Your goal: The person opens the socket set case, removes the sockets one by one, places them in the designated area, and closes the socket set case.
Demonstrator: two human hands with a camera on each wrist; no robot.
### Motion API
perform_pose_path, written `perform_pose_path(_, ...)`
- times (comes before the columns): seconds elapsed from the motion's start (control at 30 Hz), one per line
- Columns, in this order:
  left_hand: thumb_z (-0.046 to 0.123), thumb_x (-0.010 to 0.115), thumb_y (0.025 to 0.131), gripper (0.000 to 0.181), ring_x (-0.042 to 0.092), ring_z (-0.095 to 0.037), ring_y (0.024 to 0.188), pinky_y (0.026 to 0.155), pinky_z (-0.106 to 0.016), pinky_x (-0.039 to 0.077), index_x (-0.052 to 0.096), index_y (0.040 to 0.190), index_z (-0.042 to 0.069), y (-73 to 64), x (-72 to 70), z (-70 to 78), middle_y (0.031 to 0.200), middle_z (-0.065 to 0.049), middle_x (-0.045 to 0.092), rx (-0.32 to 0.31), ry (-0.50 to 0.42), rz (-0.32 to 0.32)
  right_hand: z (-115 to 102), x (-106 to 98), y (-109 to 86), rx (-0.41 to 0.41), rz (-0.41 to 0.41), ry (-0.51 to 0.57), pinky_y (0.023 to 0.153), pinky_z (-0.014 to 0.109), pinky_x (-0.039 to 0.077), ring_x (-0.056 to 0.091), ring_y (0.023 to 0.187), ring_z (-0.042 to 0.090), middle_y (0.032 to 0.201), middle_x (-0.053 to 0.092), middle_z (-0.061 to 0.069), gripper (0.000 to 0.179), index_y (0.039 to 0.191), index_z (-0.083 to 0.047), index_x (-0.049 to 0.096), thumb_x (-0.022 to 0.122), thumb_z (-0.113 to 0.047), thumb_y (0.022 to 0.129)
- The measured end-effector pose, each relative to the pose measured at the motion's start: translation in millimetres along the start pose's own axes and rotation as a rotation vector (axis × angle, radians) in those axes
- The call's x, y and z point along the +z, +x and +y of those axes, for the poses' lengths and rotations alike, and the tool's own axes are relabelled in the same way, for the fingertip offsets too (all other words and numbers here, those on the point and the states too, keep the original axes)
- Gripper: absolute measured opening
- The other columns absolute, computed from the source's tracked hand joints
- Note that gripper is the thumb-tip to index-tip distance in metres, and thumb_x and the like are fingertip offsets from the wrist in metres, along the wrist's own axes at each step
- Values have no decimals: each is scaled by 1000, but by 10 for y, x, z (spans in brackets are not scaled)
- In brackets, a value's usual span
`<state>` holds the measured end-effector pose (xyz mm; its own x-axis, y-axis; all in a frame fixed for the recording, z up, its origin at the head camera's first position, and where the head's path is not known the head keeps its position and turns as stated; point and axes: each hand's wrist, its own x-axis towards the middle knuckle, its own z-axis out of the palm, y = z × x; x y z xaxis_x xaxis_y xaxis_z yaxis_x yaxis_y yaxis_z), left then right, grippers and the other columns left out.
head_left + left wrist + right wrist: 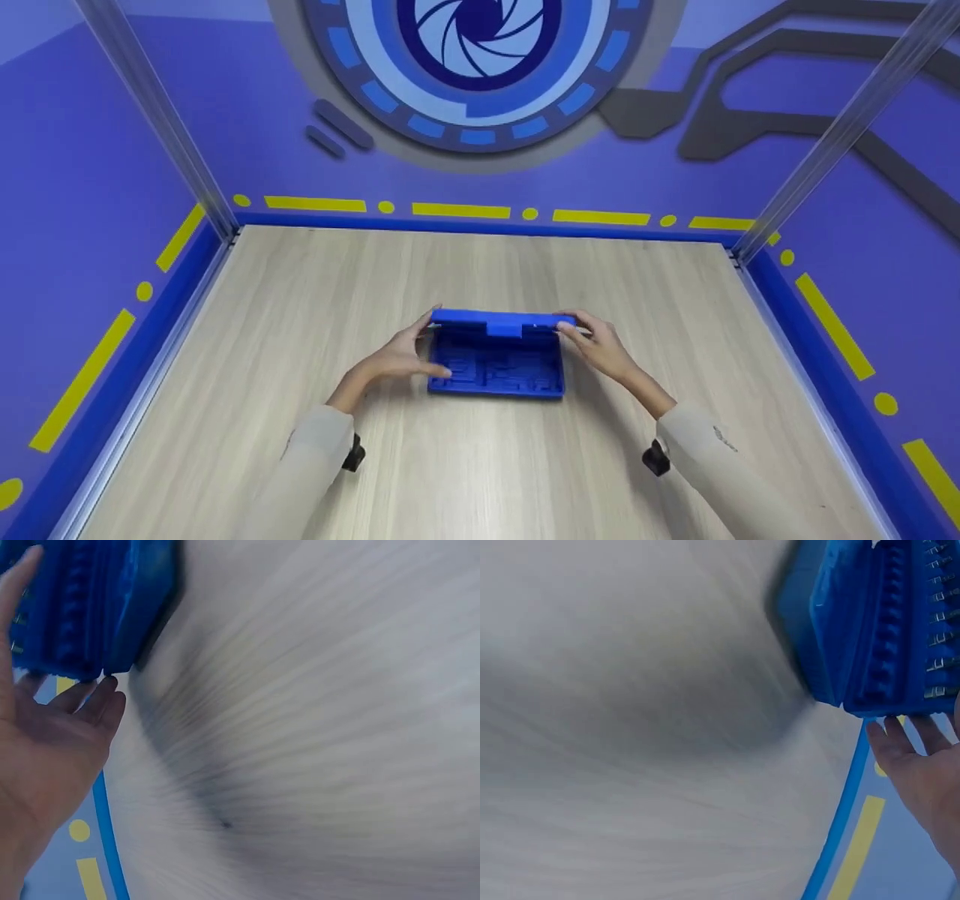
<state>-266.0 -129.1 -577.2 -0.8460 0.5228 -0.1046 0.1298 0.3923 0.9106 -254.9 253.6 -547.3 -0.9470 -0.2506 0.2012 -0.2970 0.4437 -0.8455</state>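
A blue hinged plastic case [495, 391] lies partly open in front of me, its moulded slots visible inside. Its lid [465, 318] stands raised at the far side, with a latch tab at the middle. My left hand [394, 358] spans the left end, thumb over the near edge and fingertips at the lid's corner. At the other end my right hand [604, 351] pinches the lid's right corner between thumb and fingers. In the right wrist view a row of slender metal bits [943, 616] sits in the half beside that hand.
The case is on a wood-grain table [487, 465]. Blue-purple printed panels [480, 180] with yellow markings rise at the back and both sides. Metal frame posts [161, 112] stand at the back corners.
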Motion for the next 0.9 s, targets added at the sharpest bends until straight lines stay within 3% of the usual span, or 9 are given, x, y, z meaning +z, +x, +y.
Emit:
perform_pose_path(0.1,21,95,70,137,26,-39,156,128,-56,21,-2,166,17,-9,51,-32,170,-18,21,25,64,24,-40,49,101,120,83,28,97,38,60,70,112,29,114,74,18,32,122,-1,69,60,-26,105)
perform_pose_path(0.23,20,98,65,146,12,-42,158,128,-62,13,-9,165,20,-46,109,-62,173,-17,8,19,100,37,-23,108,209,259,173,115,88,37,64,72,102,31,109,73,21,43,118,-1,69,60,-41,103)
perform_pose_path(0.33,22,99,64,150,8,-41,159,128,-60,10,-13,164,20,-65,145,-79,173,-15,1,14,100,31,-20,134,252,286,221,143,87,45,64,72,101,33,111,72,22,49,121,-1,67,62,-46,101)
perform_pose_path(0.43,23,99,64,152,6,-39,159,129,-57,10,-16,163,18,-67,178,-91,173,-14,-3,25,109,26,24,163,272,272,231,119,91,47,62,72,107,35,120,71,24,54,134,-1,61,71,-39,97)
perform_pose_path(0.53,26,99,64,153,3,-35,160,130,-53,9,-16,163,18,-62,206,-97,173,-10,-8,38,126,15,98,193,271,238,180,76,103,49,56,66,122,40,133,65,28,75,150,0,46,82,-25,89)
perform_pose_path(0.63,29,99,64,151,1,-32,160,130,-50,8,-14,164,18,-65,222,-96,173,-8,-11,29,148,4,168,220,263,200,79,72,114,53,47,55,135,46,145,53,33,100,159,1,27,88,-13,81)
perform_pose_path(0.77,35,98,64,148,0,-36,160,130,-53,7,-8,164,10,-76,233,-98,173,-14,-8,-5,205,6,238,257,258,148,-59,94,120,57,36,40,144,53,157,36,36,121,162,3,10,91,-4,73)
perform_pose_path(0.9,45,97,63,148,2,-36,160,131,-54,4,-4,163,4,-84,243,-101,172,-17,-4,-9,320,3,295,304,247,85,-136,53,127,59,21,22,153,50,167,17,32,138,162,4,0,96,-3,64)
